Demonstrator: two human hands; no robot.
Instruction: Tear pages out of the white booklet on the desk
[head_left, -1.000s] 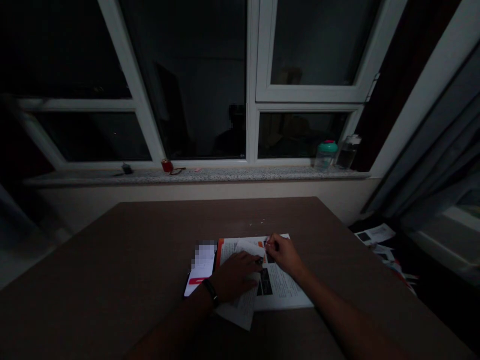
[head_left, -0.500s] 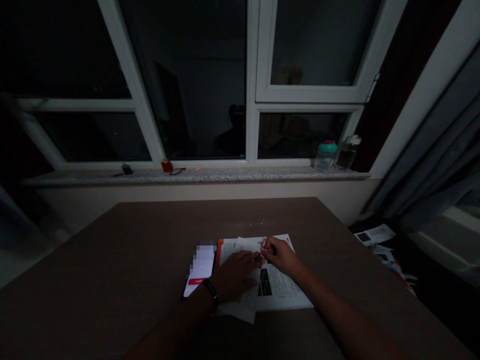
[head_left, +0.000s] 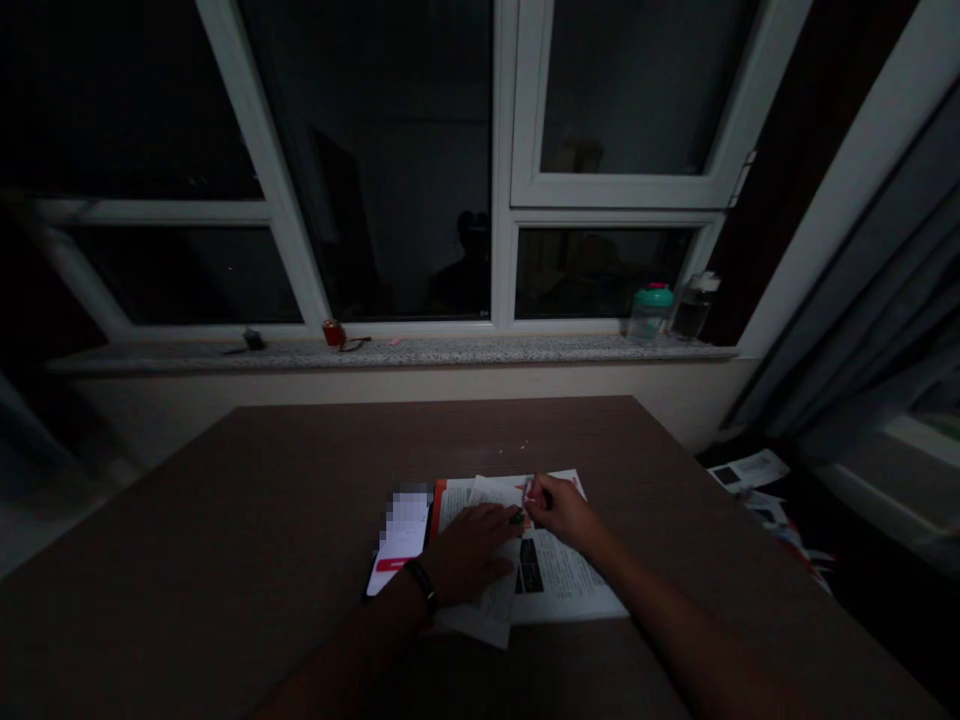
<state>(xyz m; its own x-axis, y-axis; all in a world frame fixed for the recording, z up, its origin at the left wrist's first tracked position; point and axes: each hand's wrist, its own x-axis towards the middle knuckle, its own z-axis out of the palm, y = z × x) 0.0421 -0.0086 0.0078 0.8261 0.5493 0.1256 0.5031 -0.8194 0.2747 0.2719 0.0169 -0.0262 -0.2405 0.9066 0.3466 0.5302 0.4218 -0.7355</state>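
A printed sheet [head_left: 559, 580] with an orange edge lies on the dark brown table [head_left: 262, 520]. A smaller loose paper [head_left: 491, 610] lies across it. My left hand [head_left: 469, 550] rests flat on that paper, fingers spread. My right hand [head_left: 559, 508] is closed in a pinch on a small thin thing at the paper's top, too dim to name. A phone with a lit screen [head_left: 401, 535] lies just left of the papers.
A granite window sill [head_left: 390, 350] runs behind the table, with a teal-lidded jar [head_left: 651, 310], a clear bottle [head_left: 694, 305] and a small red object [head_left: 334, 332]. Papers [head_left: 757, 480] lie on the floor at the right, beside a curtain [head_left: 870, 330].
My right hand has moved slightly left toward my left hand. The loose paper under my left hand has shifted up a little.
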